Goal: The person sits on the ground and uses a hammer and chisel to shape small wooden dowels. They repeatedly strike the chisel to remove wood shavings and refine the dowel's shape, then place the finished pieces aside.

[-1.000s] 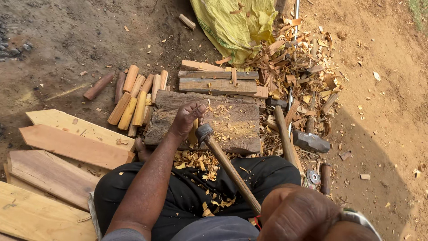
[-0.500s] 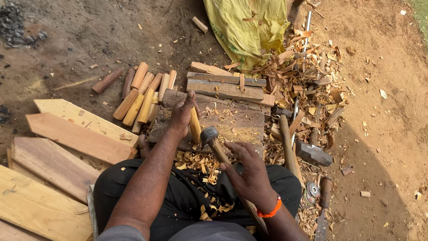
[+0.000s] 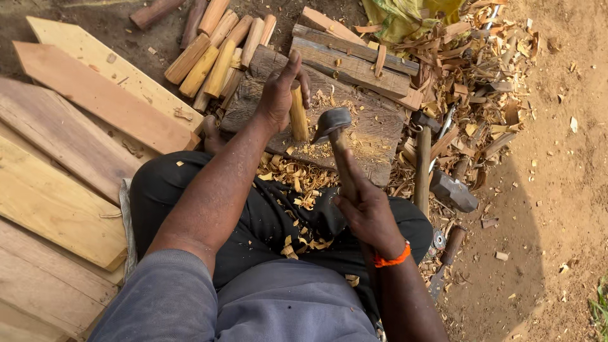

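Left hand [image 3: 278, 95] grips a short wooden peg [image 3: 298, 115], held upright at mid chopping block [image 3: 373, 136]. Right hand [image 3: 367, 212] closed around the adze [image 3: 335, 142] handle, head just beside the peg.

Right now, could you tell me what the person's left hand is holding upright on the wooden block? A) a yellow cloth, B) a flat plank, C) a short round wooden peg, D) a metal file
C: the left hand grips a short round wooden peg standing on the wooden block, while the right hand holds the hammer-like tool beside it.
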